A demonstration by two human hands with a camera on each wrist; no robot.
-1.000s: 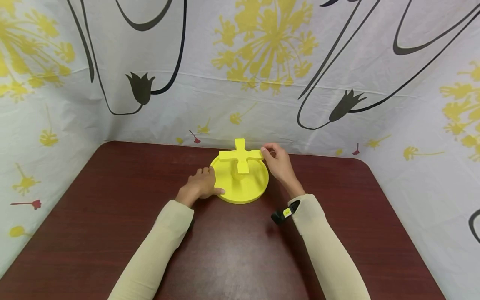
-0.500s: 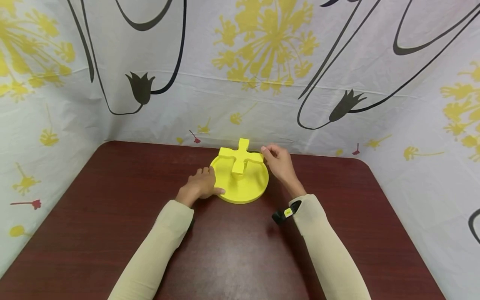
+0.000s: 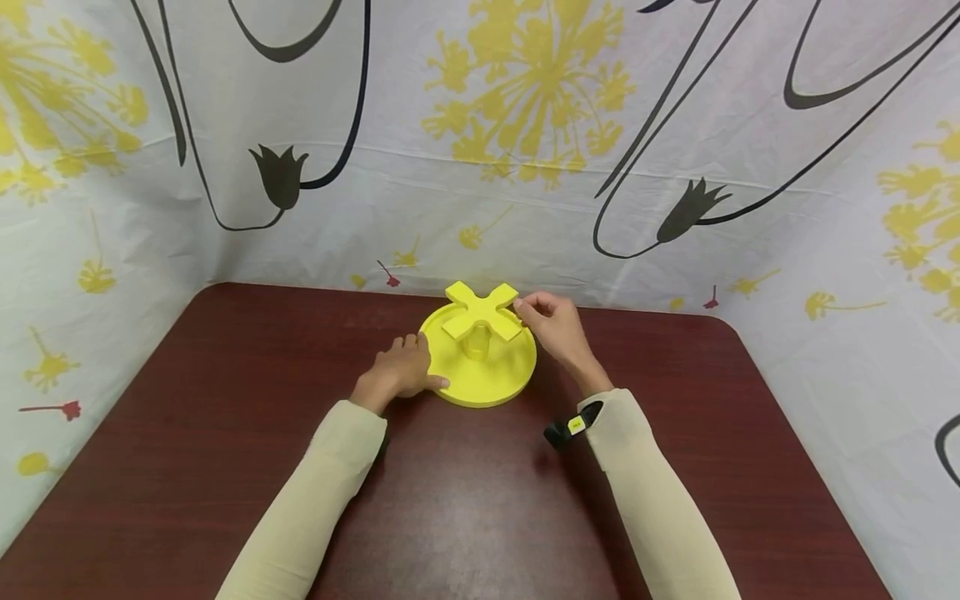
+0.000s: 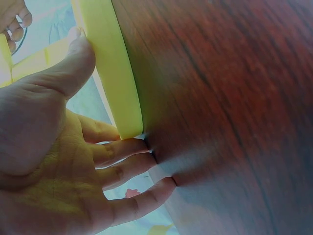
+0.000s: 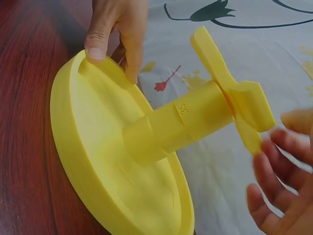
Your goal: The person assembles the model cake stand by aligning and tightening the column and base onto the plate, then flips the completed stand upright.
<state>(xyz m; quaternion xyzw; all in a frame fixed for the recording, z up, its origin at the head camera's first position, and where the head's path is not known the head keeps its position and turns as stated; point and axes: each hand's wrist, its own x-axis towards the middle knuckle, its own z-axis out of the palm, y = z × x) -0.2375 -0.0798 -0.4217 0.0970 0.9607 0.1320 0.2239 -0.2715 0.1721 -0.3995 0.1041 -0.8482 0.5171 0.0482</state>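
A yellow cross-shaped handle [image 3: 480, 311] with four stubby arms tops a yellow post [image 5: 183, 117] marked with a raised number. The post rises from a round yellow base [image 3: 487, 387] with a raised rim, on the table. On the base's left side my left hand [image 3: 401, 367] holds the rim, thumb over its inner edge and fingers along the outside. My right hand [image 3: 558, 333] is at the handle's right side with fingers lightly bent. In the right wrist view its fingertips [image 5: 260, 159] are right at the end of one arm of the handle.
The dark red-brown wooden table [image 3: 465, 517] runs back to a white printed cloth [image 3: 420, 100] hanging just behind the base. More cloth encloses the left and right sides. A black strap [image 3: 573, 425] sits at my right wrist.
The cross handle has turned on its post, from an upright plus to an X as seen from the head. My left hand and the base stay put; my right hand has barely shifted.
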